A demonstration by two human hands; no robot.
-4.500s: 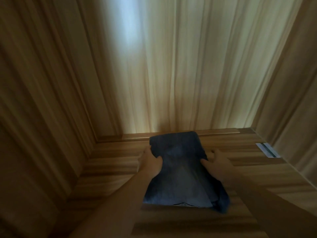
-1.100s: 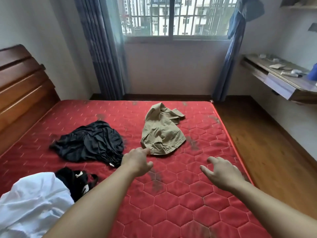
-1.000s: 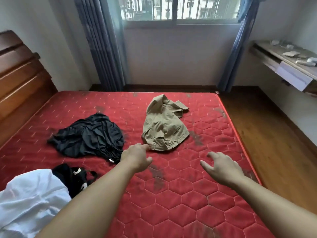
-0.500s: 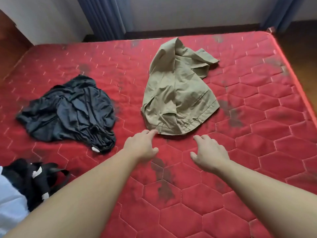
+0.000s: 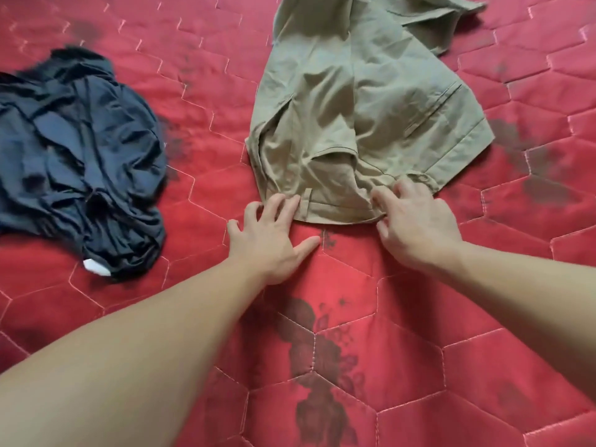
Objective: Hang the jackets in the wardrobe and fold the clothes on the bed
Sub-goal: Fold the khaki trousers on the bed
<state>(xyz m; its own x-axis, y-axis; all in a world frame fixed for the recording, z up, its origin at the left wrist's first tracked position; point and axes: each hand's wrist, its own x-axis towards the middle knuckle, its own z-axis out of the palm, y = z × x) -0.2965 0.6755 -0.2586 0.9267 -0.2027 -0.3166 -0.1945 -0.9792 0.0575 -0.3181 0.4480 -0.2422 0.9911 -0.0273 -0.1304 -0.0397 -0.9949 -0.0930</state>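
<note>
Crumpled khaki shorts (image 5: pixel 358 101) lie on the red quilted mattress (image 5: pixel 419 333), waistband nearest me. My left hand (image 5: pixel 274 233) reaches the waistband's left end, fingers spread and tips touching the cloth, thumb flat on the mattress. At the waistband's right end, my right hand (image 5: pixel 416 224) has its fingertips lying on the fabric edge. Neither hand has closed around the cloth. A rumpled dark navy garment (image 5: pixel 80 156) with a white tag lies to the left, apart from both hands.
Dark stains mark the mattress below my hands and to the right of the shorts. Bare red mattress separates the two garments.
I have leaned in over the bed. Both hands moved forward from the bare mattress to the khaki shorts' waistband and now touch it.
</note>
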